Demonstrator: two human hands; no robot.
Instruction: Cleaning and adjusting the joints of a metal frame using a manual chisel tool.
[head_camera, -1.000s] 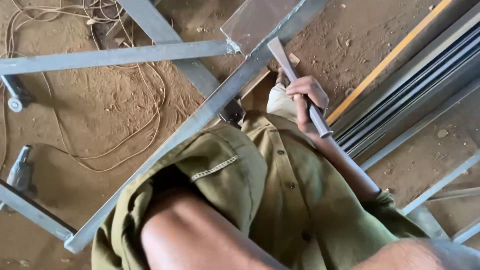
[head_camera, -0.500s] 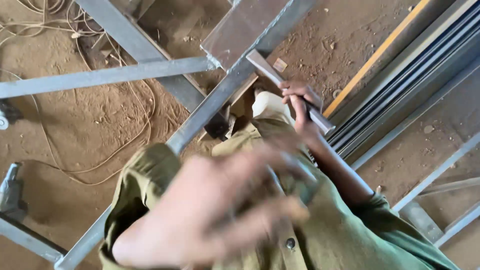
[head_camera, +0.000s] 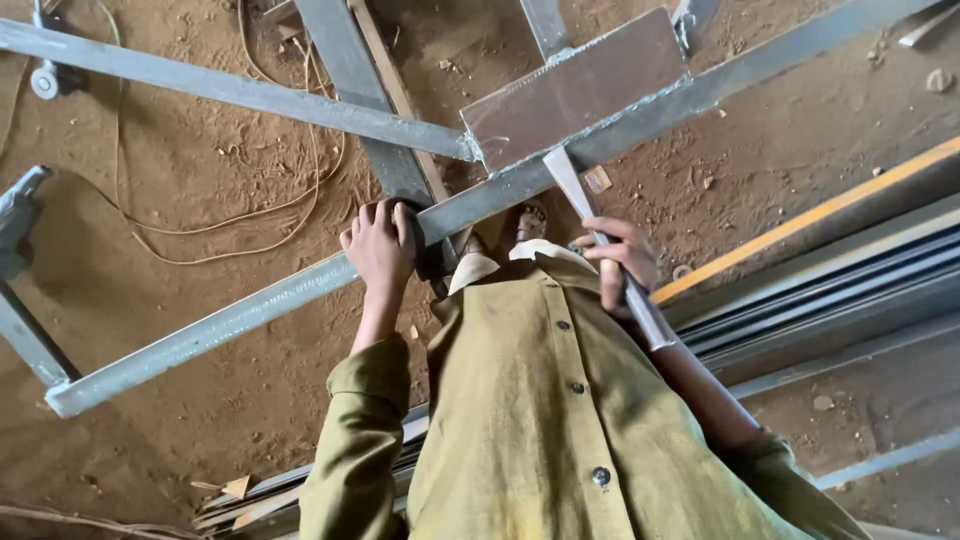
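- Steel frame bar (head_camera: 250, 315): my left hand (head_camera: 380, 250) wraps it tight.
- My right hand (head_camera: 622, 262) grips a flat metal strip (head_camera: 600, 240) (tip against the welded plate (head_camera: 575, 90)).

Left hand (head_camera: 382, 245) now on steel bar (head_camera: 250, 315)

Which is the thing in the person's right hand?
Find the long grey metal frame bar lying slantwise across the sandy ground. Follow it to the flat rectangular metal plate. The short flat grey metal strip leans there, the only loose piece, gripped by the right hand.
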